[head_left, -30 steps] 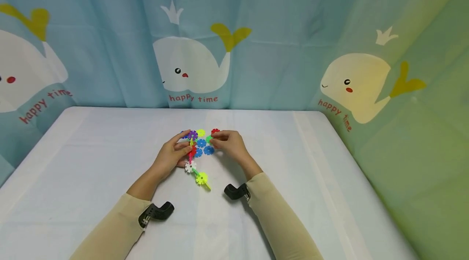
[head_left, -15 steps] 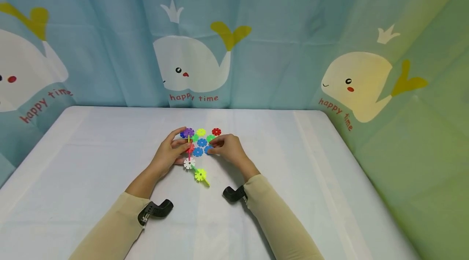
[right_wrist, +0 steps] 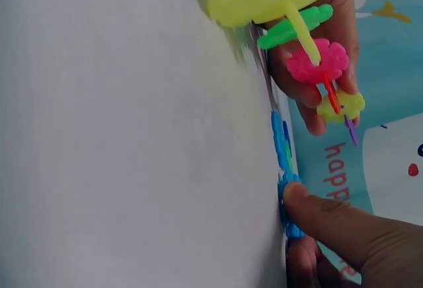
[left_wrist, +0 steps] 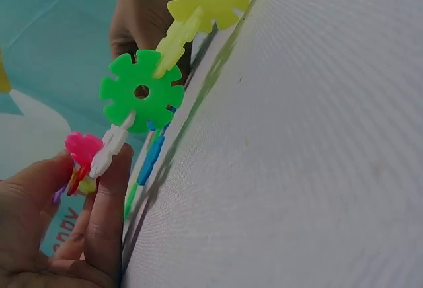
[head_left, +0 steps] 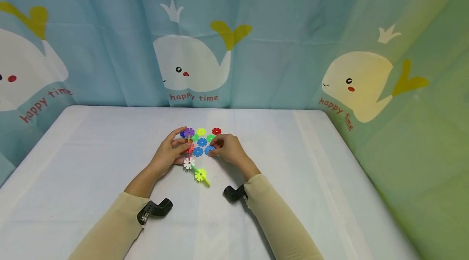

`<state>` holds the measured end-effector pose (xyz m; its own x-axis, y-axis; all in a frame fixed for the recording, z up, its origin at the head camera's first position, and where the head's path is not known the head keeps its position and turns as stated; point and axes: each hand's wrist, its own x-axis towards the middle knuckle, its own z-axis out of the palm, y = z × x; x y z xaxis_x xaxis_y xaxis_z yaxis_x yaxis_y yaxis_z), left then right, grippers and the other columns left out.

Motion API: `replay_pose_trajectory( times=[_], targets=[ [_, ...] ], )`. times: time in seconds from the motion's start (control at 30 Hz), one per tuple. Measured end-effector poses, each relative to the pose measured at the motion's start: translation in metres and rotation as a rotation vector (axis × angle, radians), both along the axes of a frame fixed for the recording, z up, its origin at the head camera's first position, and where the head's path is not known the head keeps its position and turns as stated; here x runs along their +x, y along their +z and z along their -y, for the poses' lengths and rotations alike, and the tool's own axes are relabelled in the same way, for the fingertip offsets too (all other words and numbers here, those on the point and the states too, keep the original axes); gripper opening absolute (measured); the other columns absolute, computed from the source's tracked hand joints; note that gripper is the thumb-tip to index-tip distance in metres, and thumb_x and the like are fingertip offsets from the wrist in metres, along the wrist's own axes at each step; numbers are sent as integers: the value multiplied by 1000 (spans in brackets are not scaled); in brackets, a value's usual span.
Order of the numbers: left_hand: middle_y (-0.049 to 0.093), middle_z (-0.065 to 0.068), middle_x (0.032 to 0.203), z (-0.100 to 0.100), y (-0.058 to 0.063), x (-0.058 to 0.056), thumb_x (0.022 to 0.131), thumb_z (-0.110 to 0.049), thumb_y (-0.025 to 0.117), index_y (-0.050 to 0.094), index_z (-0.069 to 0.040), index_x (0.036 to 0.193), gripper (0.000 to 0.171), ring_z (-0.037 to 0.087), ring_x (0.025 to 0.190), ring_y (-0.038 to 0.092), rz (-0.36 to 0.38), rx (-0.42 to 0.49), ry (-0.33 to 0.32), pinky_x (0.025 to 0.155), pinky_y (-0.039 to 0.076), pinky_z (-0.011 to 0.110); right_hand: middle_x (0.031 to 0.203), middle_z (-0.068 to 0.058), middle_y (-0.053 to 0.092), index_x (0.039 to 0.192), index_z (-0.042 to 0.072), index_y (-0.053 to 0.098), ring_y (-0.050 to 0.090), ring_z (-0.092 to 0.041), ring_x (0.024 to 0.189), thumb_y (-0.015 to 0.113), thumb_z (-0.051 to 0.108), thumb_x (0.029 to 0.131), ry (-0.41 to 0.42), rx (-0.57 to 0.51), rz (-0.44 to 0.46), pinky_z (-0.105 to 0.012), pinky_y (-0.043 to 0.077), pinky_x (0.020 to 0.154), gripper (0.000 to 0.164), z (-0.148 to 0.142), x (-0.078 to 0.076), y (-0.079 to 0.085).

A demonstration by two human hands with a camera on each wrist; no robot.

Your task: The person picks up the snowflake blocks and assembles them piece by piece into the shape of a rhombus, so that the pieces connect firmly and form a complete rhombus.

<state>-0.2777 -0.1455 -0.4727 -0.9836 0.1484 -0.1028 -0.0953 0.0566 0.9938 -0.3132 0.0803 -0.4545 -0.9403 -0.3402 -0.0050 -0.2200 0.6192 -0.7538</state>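
Observation:
My left hand (head_left: 167, 152) grips a chain of slotted plastic flower discs, thumb and fingers around its red disc (head_left: 189, 149). A purple disc (head_left: 189, 132) tops the chain. Below the hand trail a white disc (head_left: 189, 163), a green disc (left_wrist: 160, 101) and a yellow disc (head_left: 200, 174), each joined by its slots. My right hand (head_left: 231, 149) pinches a blue disc (head_left: 209, 150) at the right of the loose group. The right wrist view has the thumb on this disc's face, the other fingers partly hidden behind it.
Loose discs lie between the hands on the white-covered table (head_left: 293, 178): two more blue ones (head_left: 202, 142), a green one (head_left: 210, 138), a yellow one (head_left: 201, 132) and a red one (head_left: 216, 131). A whale-print curtain (head_left: 278, 48) stands behind the table.
My right hand has come down from beside the red and green discs to the blue disc. The left hand and its chain have shifted slightly up and left.

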Motion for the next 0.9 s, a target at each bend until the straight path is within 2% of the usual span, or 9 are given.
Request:
replay_pose_trajectory(
  times=[0.33,0.6,0.9],
  targets=[
    [45,22,139,0,0,1,100,-18,59,24,-20,156,66,13,91,64,2,21,-27,60,58,28,84,-4,66,95,4,70,58,-13,75,78,9,84,32,-101,11,-21,49,65,13,-12,-4,-4],
    [44,21,136,0,1,2,100,-17,59,26,-21,157,65,13,91,62,-10,-1,-40,57,58,29,93,-9,72,106,4,74,62,-10,75,74,8,88,79,-195,-6,-21,50,64,19,-10,-3,-9],
    [46,21,136,1,1,0,100,-19,58,26,-24,157,65,15,95,59,-18,-22,-57,56,57,28,92,-14,71,99,-1,70,63,-10,75,74,1,86,36,-338,-61,-21,52,66,14,-2,-4,-15]
  ],
)
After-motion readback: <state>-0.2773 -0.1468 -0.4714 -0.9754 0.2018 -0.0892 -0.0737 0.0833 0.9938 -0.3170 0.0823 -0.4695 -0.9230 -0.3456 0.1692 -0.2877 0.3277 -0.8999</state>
